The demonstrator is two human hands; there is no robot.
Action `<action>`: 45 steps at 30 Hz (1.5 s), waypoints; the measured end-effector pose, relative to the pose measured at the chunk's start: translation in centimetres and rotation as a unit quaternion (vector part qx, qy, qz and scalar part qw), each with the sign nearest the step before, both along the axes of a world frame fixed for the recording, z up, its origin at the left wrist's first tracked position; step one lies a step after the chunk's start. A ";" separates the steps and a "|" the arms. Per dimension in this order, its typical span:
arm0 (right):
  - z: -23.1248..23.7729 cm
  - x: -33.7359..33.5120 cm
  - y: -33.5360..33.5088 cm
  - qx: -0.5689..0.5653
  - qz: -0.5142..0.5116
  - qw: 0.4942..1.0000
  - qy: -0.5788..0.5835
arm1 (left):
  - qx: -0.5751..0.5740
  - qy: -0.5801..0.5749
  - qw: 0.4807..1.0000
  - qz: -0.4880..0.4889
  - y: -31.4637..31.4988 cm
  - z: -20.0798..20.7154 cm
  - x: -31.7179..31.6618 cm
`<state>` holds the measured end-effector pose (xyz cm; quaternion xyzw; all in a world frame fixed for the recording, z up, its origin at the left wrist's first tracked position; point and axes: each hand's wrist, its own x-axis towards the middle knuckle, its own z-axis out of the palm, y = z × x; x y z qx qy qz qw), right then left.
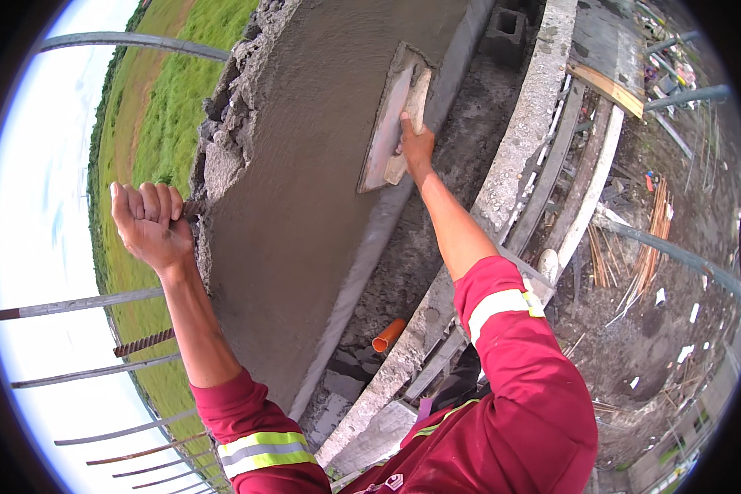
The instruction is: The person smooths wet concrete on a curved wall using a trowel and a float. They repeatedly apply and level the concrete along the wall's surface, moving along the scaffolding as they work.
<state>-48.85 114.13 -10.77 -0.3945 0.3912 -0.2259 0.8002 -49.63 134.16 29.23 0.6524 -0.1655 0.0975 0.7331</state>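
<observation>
Right hand [416, 146] closed on the wooden handle of the plastering float [391, 119], blade flat on the wet cement face [305, 189], upper right part near its edge. Left hand [148, 221] fisted round a rebar stub [191, 207] at the rough broken wall edge [222, 140]. I'd keep the blade nearly flat, pressure even, strokes long. Room: open render lies down-left of the float; right edge drops to a concrete ledge [510, 165] and rubble; orange pipe [389, 335] below.

Open daylight all round: green fields [173, 107] are seen far left under pale sky, steel bars [82, 303] are set along the near left, and muddy ground [667, 329] littered with timber is spread right.
</observation>
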 end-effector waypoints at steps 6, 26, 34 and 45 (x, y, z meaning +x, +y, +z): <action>0.1 -4.3 7.4 0.058 0.026 0.998 -0.010 | 0.008 -0.001 1.000 0.011 -0.1 0.0 -0.1; 13.6 -6.9 10.7 -0.324 0.069 0.938 -0.102 | 0.030 -0.015 0.999 0.007 -0.1 0.1 -0.1; 13.1 1.7 -3.5 -0.327 0.006 0.939 -0.104 | 0.018 -0.001 1.000 0.016 0.2 -0.1 0.2; 3.0 3.9 -6.9 -0.076 0.004 0.996 -0.036 | 0.018 -0.010 1.000 -0.002 0.1 -0.1 0.3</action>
